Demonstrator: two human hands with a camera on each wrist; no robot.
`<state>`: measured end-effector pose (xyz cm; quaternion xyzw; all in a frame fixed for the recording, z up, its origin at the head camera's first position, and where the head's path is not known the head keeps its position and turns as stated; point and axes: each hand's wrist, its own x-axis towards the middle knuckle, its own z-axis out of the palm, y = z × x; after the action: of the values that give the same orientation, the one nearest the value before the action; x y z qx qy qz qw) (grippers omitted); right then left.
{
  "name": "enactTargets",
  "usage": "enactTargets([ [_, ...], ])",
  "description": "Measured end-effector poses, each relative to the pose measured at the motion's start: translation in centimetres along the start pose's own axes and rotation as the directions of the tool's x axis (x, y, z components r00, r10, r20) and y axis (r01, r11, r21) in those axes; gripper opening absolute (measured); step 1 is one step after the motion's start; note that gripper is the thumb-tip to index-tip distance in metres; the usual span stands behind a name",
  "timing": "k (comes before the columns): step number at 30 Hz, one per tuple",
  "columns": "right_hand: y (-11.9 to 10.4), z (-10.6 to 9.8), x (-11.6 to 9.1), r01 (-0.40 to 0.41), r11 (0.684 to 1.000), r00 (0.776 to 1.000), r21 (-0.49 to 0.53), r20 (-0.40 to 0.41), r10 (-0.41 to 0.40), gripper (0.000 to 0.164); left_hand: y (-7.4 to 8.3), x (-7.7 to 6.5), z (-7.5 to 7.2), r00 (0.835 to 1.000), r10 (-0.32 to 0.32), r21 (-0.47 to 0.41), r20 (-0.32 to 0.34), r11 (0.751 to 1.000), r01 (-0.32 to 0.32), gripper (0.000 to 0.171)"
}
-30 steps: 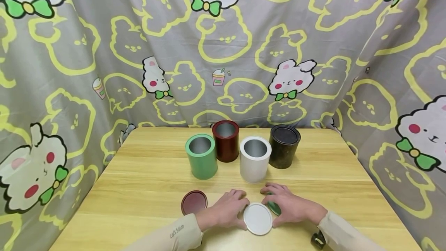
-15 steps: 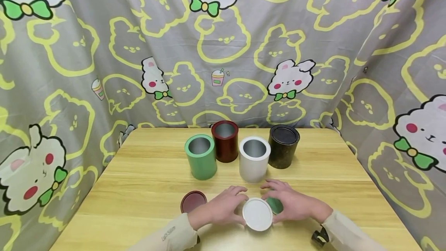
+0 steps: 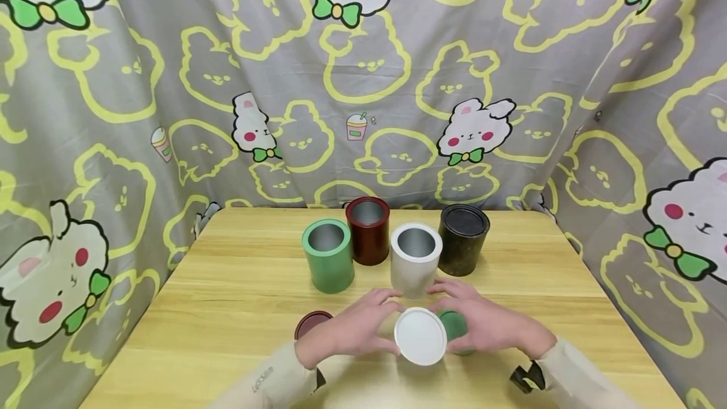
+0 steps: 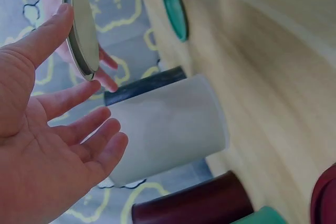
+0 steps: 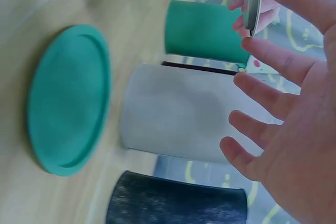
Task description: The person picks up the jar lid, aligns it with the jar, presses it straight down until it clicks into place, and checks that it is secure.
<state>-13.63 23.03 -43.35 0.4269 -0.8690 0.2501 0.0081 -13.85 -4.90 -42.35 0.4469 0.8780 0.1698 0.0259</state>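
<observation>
While the left hand (image 3: 363,327) and right hand (image 3: 488,322) pinch opposite sides of the flat round white metal lid (image 3: 420,336) between thumb and index finger, we see the other fingers extended, holding nothing. We have that lid raised off the wooden table (image 3: 227,308), near the open white cylindrical metal can (image 3: 414,275). Round green lid (image 3: 453,327) lies flat, below the right hand.
</observation>
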Motion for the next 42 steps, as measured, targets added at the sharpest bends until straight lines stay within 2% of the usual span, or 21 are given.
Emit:
enactTargets([
  [14,-1.4,-3.3,1.4,0.047,0.999,0.999,-0.021,0.004,-0.047,0.052,0.3,0.3,-2.5,0.998,0.017,-0.012,-0.053,1.0,-0.017,0.061],
  [21,-1.6,-4.5,1.9,0.065,0.997,0.998,-0.04,0.0,-0.065,0.052,0.4,0.5,-4.1,0.999,0.021,-0.021,-0.049,1.0,-0.022,0.061],
  [29,-1.7,-5.5,2.5,0.056,0.998,0.998,-0.017,0.0,-0.056,0.05,0.2,0.7,-5.1,0.996,0.045,-0.015,-0.079,0.999,-0.046,0.062],
  [35,-1.4,-6.1,3.3,0.067,0.998,0.998,-0.011,-0.003,-0.067,0.05,-0.2,1.0,-5.7,0.997,0.043,-0.035,-0.071,0.998,-0.045,0.062],
  [42,-0.9,-6.9,4.0,0.027,0.999,1.0,0.025,-0.005,-0.027,0.05,-0.8,1.9,-6.5,0.998,0.029,-0.04,-0.063,0.999,-0.032,0.06],
])
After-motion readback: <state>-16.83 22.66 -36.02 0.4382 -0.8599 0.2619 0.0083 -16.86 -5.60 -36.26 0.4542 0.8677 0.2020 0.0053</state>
